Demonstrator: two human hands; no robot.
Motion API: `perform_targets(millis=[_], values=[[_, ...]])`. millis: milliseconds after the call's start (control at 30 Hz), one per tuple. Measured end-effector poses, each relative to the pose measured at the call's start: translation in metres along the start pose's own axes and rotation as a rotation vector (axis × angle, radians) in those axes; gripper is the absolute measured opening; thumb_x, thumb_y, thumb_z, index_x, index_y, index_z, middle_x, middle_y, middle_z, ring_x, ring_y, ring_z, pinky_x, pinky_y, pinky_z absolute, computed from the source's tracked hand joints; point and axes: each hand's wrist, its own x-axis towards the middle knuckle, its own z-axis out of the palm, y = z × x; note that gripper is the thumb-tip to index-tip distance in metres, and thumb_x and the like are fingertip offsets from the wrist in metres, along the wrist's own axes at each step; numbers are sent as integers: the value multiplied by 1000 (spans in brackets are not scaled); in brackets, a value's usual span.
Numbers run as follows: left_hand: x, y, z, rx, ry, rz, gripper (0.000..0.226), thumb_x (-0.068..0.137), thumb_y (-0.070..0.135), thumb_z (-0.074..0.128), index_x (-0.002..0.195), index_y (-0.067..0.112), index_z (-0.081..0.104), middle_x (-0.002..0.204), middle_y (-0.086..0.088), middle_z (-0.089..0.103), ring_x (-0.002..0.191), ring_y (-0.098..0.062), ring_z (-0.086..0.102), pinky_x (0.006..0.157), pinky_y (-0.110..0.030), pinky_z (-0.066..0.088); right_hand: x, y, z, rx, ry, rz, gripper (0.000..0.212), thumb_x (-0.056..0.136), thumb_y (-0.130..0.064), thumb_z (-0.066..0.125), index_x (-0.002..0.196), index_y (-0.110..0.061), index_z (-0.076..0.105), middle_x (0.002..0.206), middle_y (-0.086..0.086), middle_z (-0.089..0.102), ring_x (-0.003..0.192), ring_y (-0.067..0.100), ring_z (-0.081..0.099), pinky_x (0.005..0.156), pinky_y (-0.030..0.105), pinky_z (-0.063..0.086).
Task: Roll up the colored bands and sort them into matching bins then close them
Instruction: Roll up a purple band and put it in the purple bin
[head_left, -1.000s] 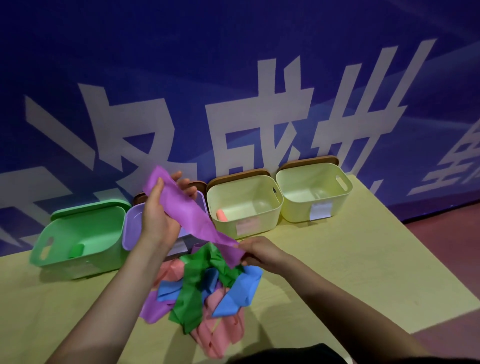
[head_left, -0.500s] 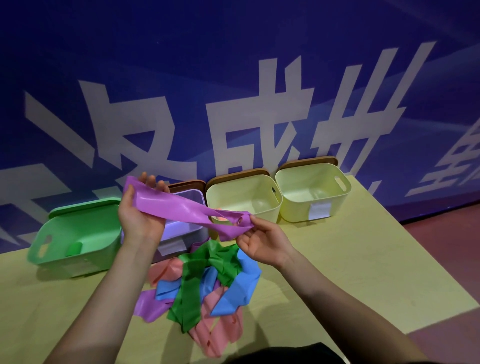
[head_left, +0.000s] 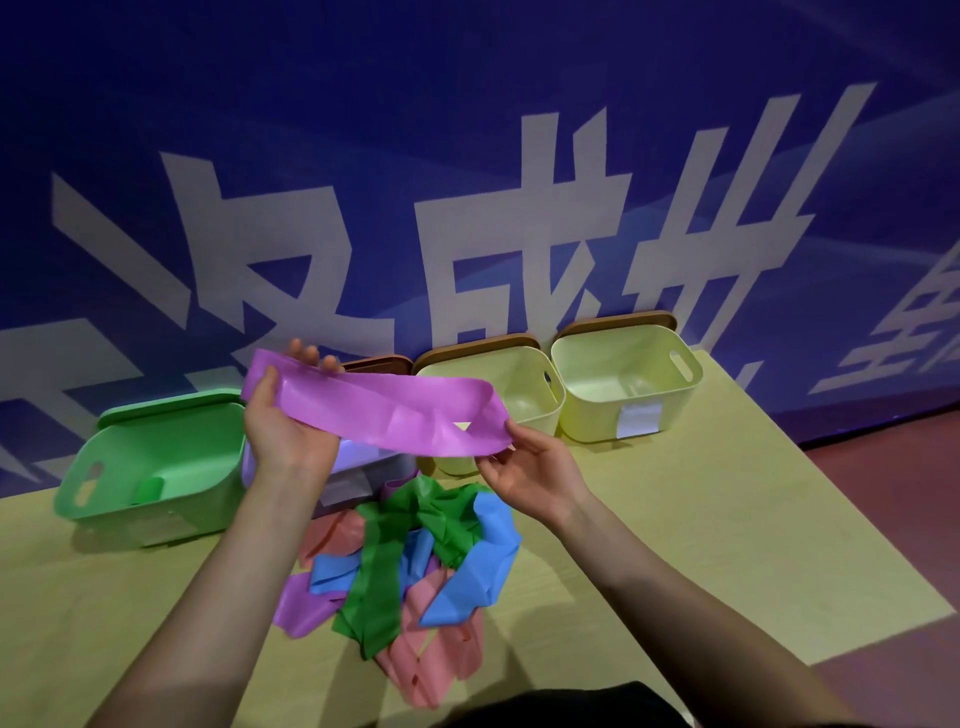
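A purple band (head_left: 384, 410) is stretched flat in the air above the table between both hands. My left hand (head_left: 283, 421) grips its left end, thumb on top. My right hand (head_left: 524, 467) pinches its right end. Below lies a tangled pile of bands (head_left: 415, 561): green, blue, pink and purple. Along the wall stand a green bin (head_left: 156, 462) with a green roll (head_left: 147, 490) inside, a purple bin (head_left: 358, 473) mostly hidden behind my left hand and the band, and two pale yellow bins (head_left: 530, 384) (head_left: 628, 384).
The bins' lids lean behind them against the blue banner wall. The yellow-green table (head_left: 701, 545) ends at the right, where a red floor (head_left: 909, 519) shows. White labels sit on the bins' fronts.
The purple band has been lifted clear of the pile and pulled out flat and level. My right hand rose from the pile; my left hand moved left.
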Motion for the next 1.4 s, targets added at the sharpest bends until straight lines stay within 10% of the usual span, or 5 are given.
perform_targets(millis=[167, 400, 600, 900, 1400], values=[[1, -5, 3, 14, -2, -18, 28, 74, 26, 50, 70, 16, 76, 75, 0, 65, 66, -16, 62, 75, -28, 49, 1, 2, -5, -97, 123, -26, 10, 80, -8, 61, 90, -8, 59, 89, 13, 64, 90, 27, 63, 80, 41, 57], [2, -10, 1, 11, 11, -25, 29, 72, 26, 51, 70, 15, 77, 75, -1, 65, 68, -17, 61, 80, -30, 48, -3, 1, -9, 129, -6, -11, 52, 40, 10, 87, 88, 1, 69, 99, 15, 69, 90, 31, 70, 80, 44, 57], [-3, -6, 9, 8, 3, -36, 24, 78, 25, 50, 84, 14, 70, 76, -1, 65, 68, -16, 63, 77, -31, 49, -4, 3, -8, 242, 27, 51, 26, 86, -24, 57, 99, -2, 61, 91, 14, 69, 79, 30, 69, 67, 34, 58], [-34, -22, 46, 299, -144, -94, 30, 100, 33, 37, 95, 12, 59, 67, 0, 63, 61, -14, 59, 69, -27, 52, 12, 19, -30, -438, 272, 370, 55, 85, -48, 59, 113, -2, 52, 104, 18, 57, 96, 35, 59, 86, 44, 49], [-40, -14, 51, 287, -148, -98, 48, 97, 49, 32, 90, 10, 59, 63, -2, 60, 59, -16, 58, 62, -24, 51, 6, 19, -19, -938, 120, -279, 42, 75, -12, 62, 117, -6, 60, 102, 10, 67, 85, 18, 63, 68, 22, 49]])
